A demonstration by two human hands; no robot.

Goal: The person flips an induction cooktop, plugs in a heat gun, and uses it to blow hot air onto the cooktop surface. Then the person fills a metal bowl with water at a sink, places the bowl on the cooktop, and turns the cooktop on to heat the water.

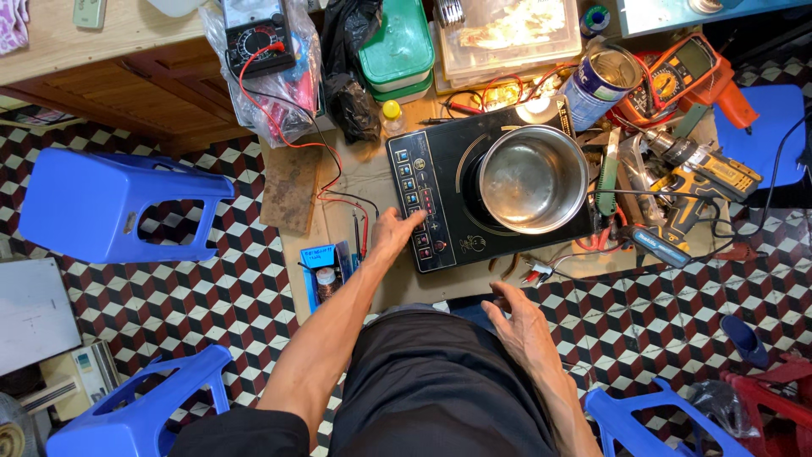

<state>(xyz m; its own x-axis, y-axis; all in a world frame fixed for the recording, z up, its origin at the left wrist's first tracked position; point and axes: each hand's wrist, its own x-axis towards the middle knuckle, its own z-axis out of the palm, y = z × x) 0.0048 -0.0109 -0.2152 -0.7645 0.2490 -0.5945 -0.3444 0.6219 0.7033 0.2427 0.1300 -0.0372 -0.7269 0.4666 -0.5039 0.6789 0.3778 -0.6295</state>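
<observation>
Right hand [522,322] lower centre, open flat on my knee; left hand [396,230] above, fingertip pressing induction cooker [440,182] panel, holding nothing; steel pot [531,178] centre-right.

1. I see bright, even light over the whole scene; shadows are soft and short.
2. Just beyond my left hand's [394,230] fingertips, the steel pot [531,178] throws a pale glare.
3. Focus is sharp around the fingers.
4. Far from them, the blue stools [110,203] bend with wide-angle distortion at the edges.
</observation>
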